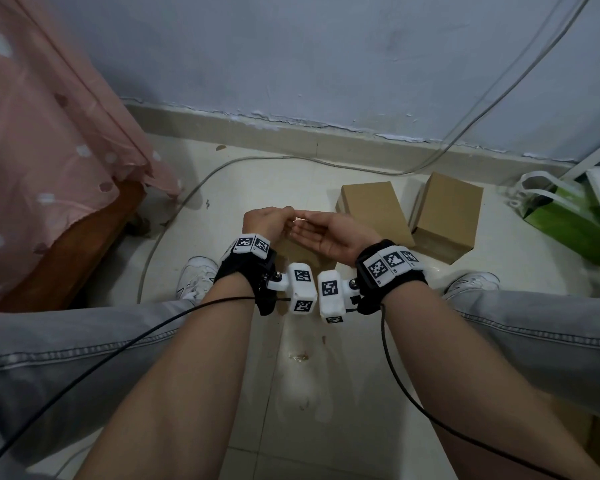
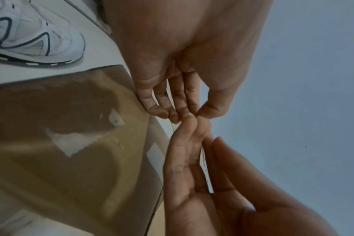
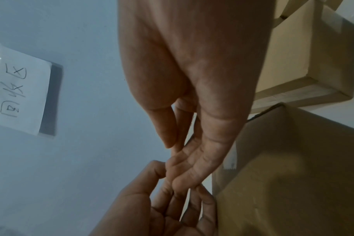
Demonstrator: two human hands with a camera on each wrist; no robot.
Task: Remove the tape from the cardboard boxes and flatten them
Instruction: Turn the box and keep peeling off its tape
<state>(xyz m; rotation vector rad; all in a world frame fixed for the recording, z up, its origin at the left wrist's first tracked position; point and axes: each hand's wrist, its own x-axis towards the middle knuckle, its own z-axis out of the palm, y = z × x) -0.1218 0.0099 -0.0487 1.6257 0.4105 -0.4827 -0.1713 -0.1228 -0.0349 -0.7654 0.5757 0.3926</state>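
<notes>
Cardboard boxes first, from the head view: the left box (image 1: 371, 209) and the right box (image 1: 447, 213) sit side by side on the floor (image 1: 274, 181), close to its far edge by the wall and right of centre; a third piece of cardboard (image 1: 293, 252) lies nearer, directly beneath the hands. The left hand (image 1: 267, 223) and right hand (image 1: 329, 237) meet above it, fingertips touching; the left is curled, the right lies palm up with its fingers straight and pressed together. A green bag (image 1: 568, 220) sits at the floor's far right corner.

Over to the left wrist: the left hand (image 2: 192, 55) brings thumb and fingers together in a pinch at the tips of the right hand (image 2: 192, 183); a thin clear sliver, seemingly a tape strip (image 2: 203, 159), runs edge-on along the right fingers; whether the pinch has hold of it I cannot tell for sure. The cardboard (image 2: 71, 143) fills the lower left, glossy in patches.

Right wrist now: the right hand (image 3: 192, 71) has straight, closed-up fingers; the left hand (image 3: 162, 207) curls round their tips; the cardboard (image 3: 293, 175) lies to the right, another box (image 3: 303, 63) above it.
</notes>
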